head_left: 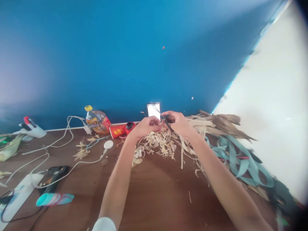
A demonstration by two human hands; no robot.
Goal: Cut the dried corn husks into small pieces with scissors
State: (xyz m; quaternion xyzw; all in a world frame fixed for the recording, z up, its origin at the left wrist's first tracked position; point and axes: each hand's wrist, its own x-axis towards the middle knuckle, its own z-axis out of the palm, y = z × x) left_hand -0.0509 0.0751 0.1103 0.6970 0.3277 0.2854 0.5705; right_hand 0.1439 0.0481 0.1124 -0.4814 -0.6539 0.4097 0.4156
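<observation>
My left hand [149, 125] and my right hand [176, 122] are close together above a heap of pale dry husk scraps [160, 142]. Dark, slender scissors [164, 118] are in my right hand, their thin blades slanting up and to the left. The fingers of my left hand are pinched together near the scissors; whatever is between them is too small to make out. Just behind the hands, a phone [154, 110] with a bright screen leans against the blue wall.
Dried husks [221, 123] and teal ribbon [231, 157] lie at right. To the left are a red cup [117, 131], a plastic bottle [98, 121], white cables [69, 128], a white pen holder [36, 131], a power strip [22, 195] and a turquoise roll [55, 199].
</observation>
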